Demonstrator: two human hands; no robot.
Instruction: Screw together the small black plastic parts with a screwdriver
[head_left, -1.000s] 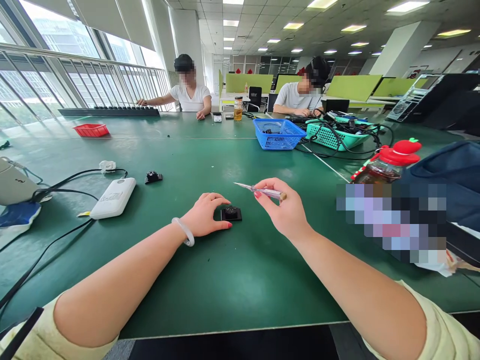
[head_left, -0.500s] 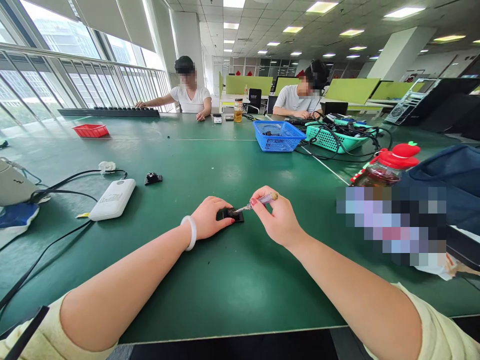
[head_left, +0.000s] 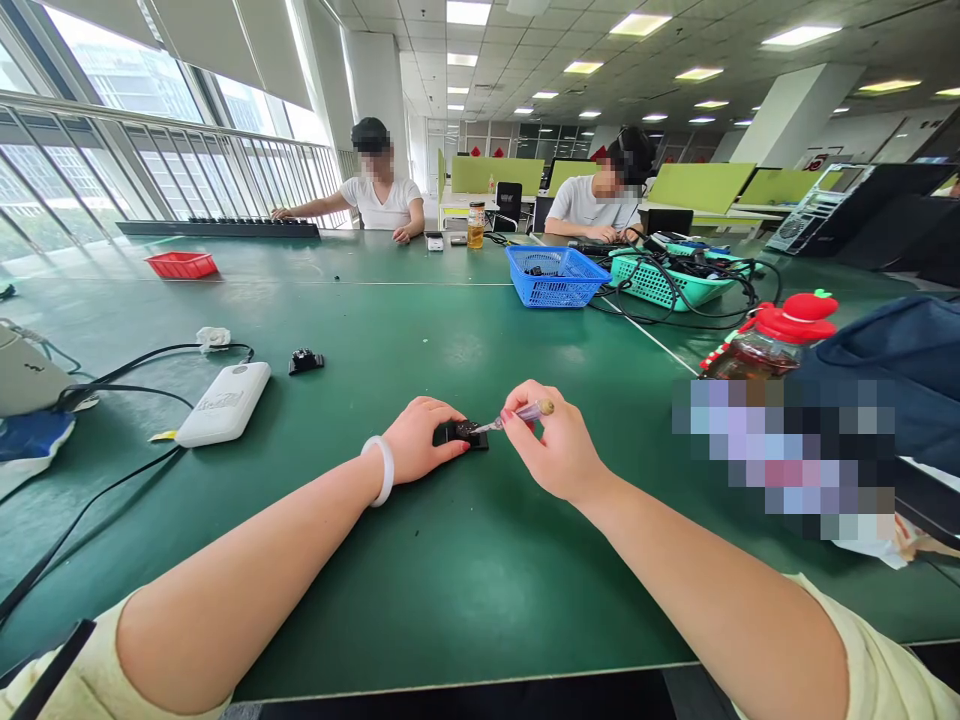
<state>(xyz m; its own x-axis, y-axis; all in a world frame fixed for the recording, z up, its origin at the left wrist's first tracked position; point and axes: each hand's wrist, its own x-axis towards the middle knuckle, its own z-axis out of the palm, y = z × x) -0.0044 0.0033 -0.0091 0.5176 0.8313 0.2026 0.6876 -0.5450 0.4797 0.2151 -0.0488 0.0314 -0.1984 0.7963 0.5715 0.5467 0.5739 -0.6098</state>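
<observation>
1. A white case (head_left: 225, 404) with rounded corners lies on the glossy green surface (head_left: 480, 570); the print on it is too small to read, and black cables (head_left: 161, 385) trail past it out of frame.
2. A second small black piece (head_left: 305, 361) sits apart, its fine details hard to make out.
3. The left arm slants up from the lower corner, its pale yellow sleeve (head_left: 97, 682) cut off by the frame edge and a smooth pale bangle (head_left: 388, 470) round the wrist. The left hand (head_left: 424, 437) is palm down, fingers curved over and thumb stretched along the near side; its grip is closed about the black block.
4. The black block (head_left: 471, 432) lies on the surface between both hands, its left part hidden by the fingers.
5. A slim screwdriver (head_left: 537, 409) with a translucent handle and tan end cap slopes down to the block; whether its tip touches is too small to tell.
6. The right hand (head_left: 551, 440) has its wrist raised, the grip pinching the screwdriver's handle between thumb and fingers.
</observation>
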